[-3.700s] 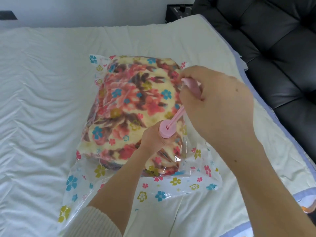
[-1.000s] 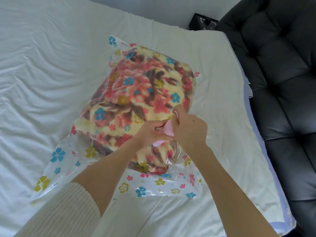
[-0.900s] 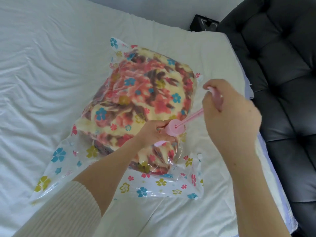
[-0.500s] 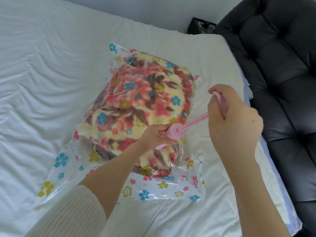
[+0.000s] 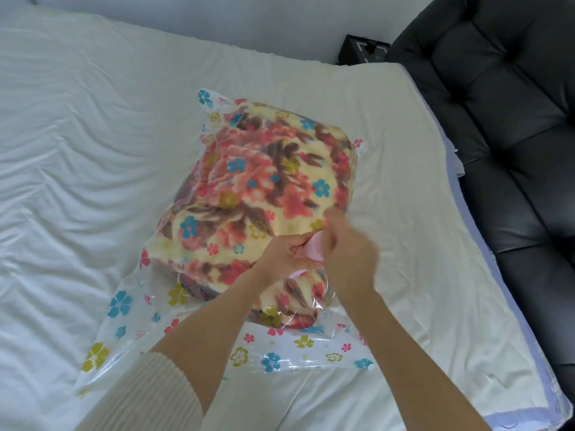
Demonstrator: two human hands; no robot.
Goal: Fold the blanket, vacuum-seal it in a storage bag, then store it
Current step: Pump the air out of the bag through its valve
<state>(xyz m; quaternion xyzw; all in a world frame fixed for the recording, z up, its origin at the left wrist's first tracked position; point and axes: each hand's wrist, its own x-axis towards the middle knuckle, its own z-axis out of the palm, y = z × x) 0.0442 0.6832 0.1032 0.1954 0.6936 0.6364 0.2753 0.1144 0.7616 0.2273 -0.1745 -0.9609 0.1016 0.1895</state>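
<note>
A folded floral blanket (image 5: 264, 188) lies inside a clear storage bag (image 5: 124, 309) printed with small flowers, on the white bed. A pink hand pump (image 5: 309, 248) stands on the bag's near right part. My left hand (image 5: 281, 255) grips the pump's body. My right hand (image 5: 348, 253), blurred with motion, grips the handle, which is pushed down close against the body. The pump's rod and its foot on the bag are hidden by my hands.
The white bed sheet (image 5: 77, 150) spreads to the left and far side. A black tufted sofa (image 5: 513, 135) runs along the bed's right edge. A small black box (image 5: 362, 52) sits at the wall behind the bed's far corner.
Half a second ago my right hand held the handle pulled out to the right with the rod showing; now it has pushed the handle back in against the pump body. My left hand stayed put.
</note>
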